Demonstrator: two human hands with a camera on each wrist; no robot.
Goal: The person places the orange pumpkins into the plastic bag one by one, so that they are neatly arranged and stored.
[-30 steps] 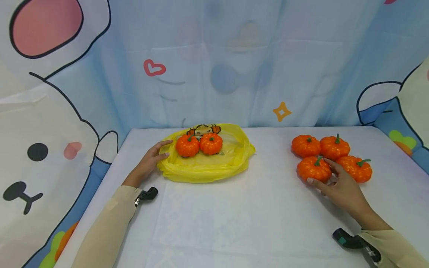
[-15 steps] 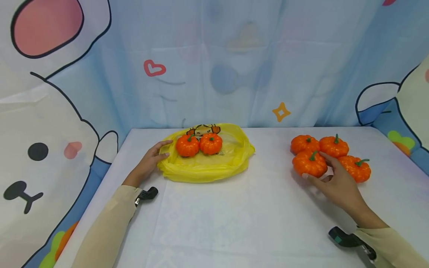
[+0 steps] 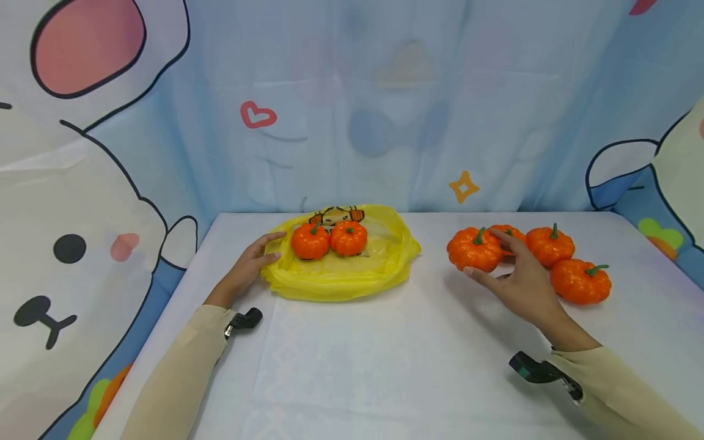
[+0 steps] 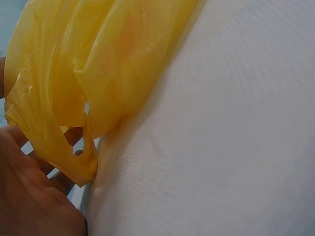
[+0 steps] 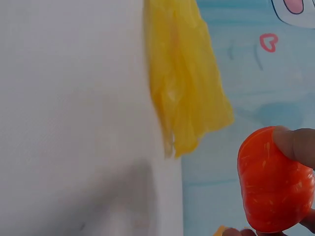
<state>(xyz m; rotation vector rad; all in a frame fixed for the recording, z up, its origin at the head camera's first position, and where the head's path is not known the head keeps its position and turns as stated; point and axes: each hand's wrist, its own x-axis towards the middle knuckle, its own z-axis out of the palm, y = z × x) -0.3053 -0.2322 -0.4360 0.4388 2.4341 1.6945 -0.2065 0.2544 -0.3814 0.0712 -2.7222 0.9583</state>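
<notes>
The right hand (image 3: 517, 281) clamps its grip on a small orange pumpkin (image 3: 474, 249) while the left hand (image 3: 247, 267), fingers relaxed, rests on the yellow plastic bag (image 3: 341, 275).

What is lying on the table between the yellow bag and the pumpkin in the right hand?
Nothing: in the head view, only bare white table separates the yellow bag from the pumpkin gripped by the right hand.

Head view high, facing the table (image 3: 352, 366), wrist views close, all sharing the yellow bag (image 3: 335, 278).
</notes>
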